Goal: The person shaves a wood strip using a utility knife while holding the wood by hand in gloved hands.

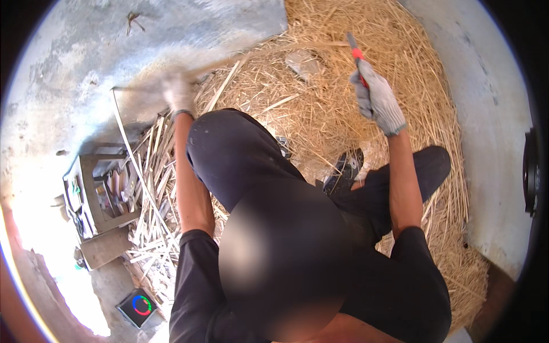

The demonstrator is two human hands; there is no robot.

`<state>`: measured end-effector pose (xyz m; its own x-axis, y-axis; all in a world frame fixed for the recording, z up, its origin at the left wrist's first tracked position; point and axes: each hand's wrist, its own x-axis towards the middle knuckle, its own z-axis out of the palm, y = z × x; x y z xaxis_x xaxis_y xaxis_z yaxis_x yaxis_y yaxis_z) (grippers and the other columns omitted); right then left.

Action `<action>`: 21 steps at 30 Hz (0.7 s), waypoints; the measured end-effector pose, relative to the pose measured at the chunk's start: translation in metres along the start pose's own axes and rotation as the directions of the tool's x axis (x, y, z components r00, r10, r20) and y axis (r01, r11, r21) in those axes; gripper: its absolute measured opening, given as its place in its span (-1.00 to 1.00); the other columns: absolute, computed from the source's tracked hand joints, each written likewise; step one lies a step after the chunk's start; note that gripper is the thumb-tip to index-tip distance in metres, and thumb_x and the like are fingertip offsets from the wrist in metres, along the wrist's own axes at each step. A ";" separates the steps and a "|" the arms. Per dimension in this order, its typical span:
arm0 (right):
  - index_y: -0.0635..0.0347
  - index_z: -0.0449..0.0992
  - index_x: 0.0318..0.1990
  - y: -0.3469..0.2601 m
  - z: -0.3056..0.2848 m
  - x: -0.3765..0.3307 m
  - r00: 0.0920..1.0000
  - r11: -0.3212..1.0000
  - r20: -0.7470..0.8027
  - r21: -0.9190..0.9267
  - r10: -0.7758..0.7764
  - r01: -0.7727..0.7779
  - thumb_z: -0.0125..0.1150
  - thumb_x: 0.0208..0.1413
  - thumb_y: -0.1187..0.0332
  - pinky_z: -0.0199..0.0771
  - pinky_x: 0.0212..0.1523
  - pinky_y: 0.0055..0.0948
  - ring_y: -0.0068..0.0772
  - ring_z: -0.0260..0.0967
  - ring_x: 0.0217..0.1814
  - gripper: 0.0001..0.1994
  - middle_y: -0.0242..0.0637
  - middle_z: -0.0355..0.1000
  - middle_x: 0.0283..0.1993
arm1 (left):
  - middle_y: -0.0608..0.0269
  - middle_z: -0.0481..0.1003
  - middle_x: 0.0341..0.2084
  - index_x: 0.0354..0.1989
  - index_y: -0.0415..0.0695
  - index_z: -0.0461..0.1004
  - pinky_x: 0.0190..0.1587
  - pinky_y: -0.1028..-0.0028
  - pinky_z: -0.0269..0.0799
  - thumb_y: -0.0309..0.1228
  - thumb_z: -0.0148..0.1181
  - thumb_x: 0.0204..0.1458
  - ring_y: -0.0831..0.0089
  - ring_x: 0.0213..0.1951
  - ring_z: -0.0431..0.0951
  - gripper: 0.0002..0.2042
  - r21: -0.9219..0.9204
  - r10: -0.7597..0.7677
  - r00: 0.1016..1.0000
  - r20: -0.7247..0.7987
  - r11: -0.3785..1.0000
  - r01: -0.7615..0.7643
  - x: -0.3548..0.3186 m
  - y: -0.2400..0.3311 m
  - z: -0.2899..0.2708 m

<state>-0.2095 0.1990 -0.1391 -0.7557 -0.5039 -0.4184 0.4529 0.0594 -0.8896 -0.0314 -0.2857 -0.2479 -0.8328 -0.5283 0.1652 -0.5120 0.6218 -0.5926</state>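
Observation:
My left hand, in a pale work glove and smeared by motion, is closed round a long, thin bamboo strip. The strip runs from that hand across to the right, over the shavings. In my right hand, also gloved, is a knife with a red handle, gripped in closed fingers with its blade pointing up and away. The strip's far right end meets the blade or lies just beside it; whether they touch I cannot tell. Beyond my left hand, a thin strip bends sharply and hangs down toward me.
Straw-like shavings cover the floor around my feet. Split strips lie heaped at the left, beside a wooden stool-like frame with things inside. A black square device sits lower left. Pale walls stand at left and right.

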 end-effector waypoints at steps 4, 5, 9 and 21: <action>0.09 0.43 -0.31 0.014 -0.014 0.005 0.994 0.991 -0.108 -0.129 0.016 -0.030 0.08 0.31 -0.15 -0.10 -0.81 -0.62 -0.78 -0.09 -0.79 -0.54 -0.69 0.03 -0.72 | -0.11 0.58 -0.13 0.04 -0.03 0.54 -0.02 0.24 0.57 -0.24 0.16 0.11 0.01 -0.08 0.61 -0.66 -0.674 -0.167 0.815 0.555 0.483 0.558 -0.043 0.073 0.087; 0.09 0.43 -0.31 0.017 -0.015 0.006 0.992 0.986 -0.129 -0.163 0.014 -0.035 0.07 0.31 -0.15 -0.10 -0.80 -0.62 -0.78 -0.09 -0.79 -0.55 -0.69 0.03 -0.72 | -0.12 0.59 -0.12 0.06 -0.01 0.55 0.02 0.19 0.54 -0.19 0.17 0.08 0.01 -0.05 0.62 -0.63 -0.647 -0.155 0.808 0.568 0.523 0.555 -0.060 0.075 0.109; 0.10 0.40 -0.31 0.021 -0.017 0.013 0.980 0.973 -0.197 -0.216 0.038 -0.081 0.00 0.36 -0.10 -0.04 -0.82 -0.58 -0.74 -0.05 -0.81 -0.57 -0.61 0.07 -0.73 | -0.12 0.58 -0.07 0.07 0.00 0.55 0.07 0.09 0.50 -0.18 0.15 0.08 -0.03 -0.02 0.61 -0.61 -0.530 -0.217 0.757 0.617 0.596 0.603 -0.078 0.084 0.143; 0.17 0.48 -0.31 0.040 0.027 0.034 0.982 0.844 -0.185 -0.530 -0.023 -0.080 0.04 0.34 -0.03 0.06 -0.54 -0.59 -0.72 0.04 -0.60 -0.58 -0.56 0.15 -0.59 | -0.13 0.45 0.11 0.18 0.13 0.46 0.08 0.00 0.43 -0.03 0.10 0.14 -0.06 0.00 0.57 -0.55 -0.512 -0.128 0.845 0.520 0.745 0.428 -0.051 0.098 0.207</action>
<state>-0.2046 0.1610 -0.1843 -0.8406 -0.3367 -0.4242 0.1922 0.5468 -0.8149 0.0045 -0.3179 -0.4778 -0.5289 -0.8262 -0.1944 -0.8453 0.5333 0.0332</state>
